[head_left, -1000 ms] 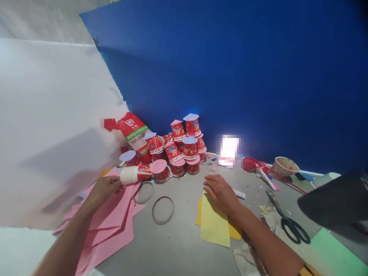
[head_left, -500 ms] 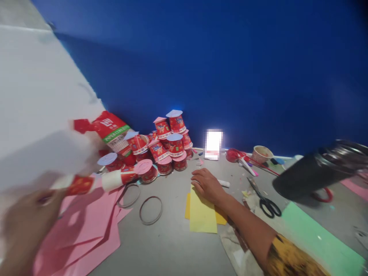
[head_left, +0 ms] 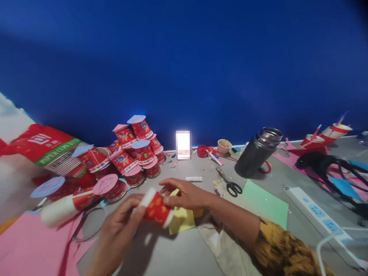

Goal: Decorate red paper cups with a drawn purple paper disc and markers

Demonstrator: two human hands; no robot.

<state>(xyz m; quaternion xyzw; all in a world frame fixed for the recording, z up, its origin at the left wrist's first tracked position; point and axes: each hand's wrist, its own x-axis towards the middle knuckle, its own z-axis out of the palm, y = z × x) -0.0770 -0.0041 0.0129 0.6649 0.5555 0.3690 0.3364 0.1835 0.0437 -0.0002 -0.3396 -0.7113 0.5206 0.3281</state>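
Observation:
My left hand [head_left: 123,226] is closed around a small red paper cup [head_left: 156,209] with a white edge, held tilted above the grey table. At the cup's far side is my right hand [head_left: 186,194], its thumb and fingers apart; the thumb overlaps the cup in view, though I cannot tell whether it grips. Below the right hand lies yellow paper [head_left: 182,220], partly hidden by the hand and cup. A white glue-stick-like tube [head_left: 194,179] rests just beyond the right hand.
Left are stacked red paper cups [head_left: 143,153] with paper discs, a red cup bag [head_left: 48,142] and pink paper [head_left: 31,245]. Right are black-handled scissors [head_left: 233,188], a dark flask [head_left: 253,153], green paper [head_left: 263,205] and a power strip [head_left: 319,216].
My left hand has brought the red cup from the left to the middle. My right hand has lifted from the yellow paper toward the cup. The view has turned right.

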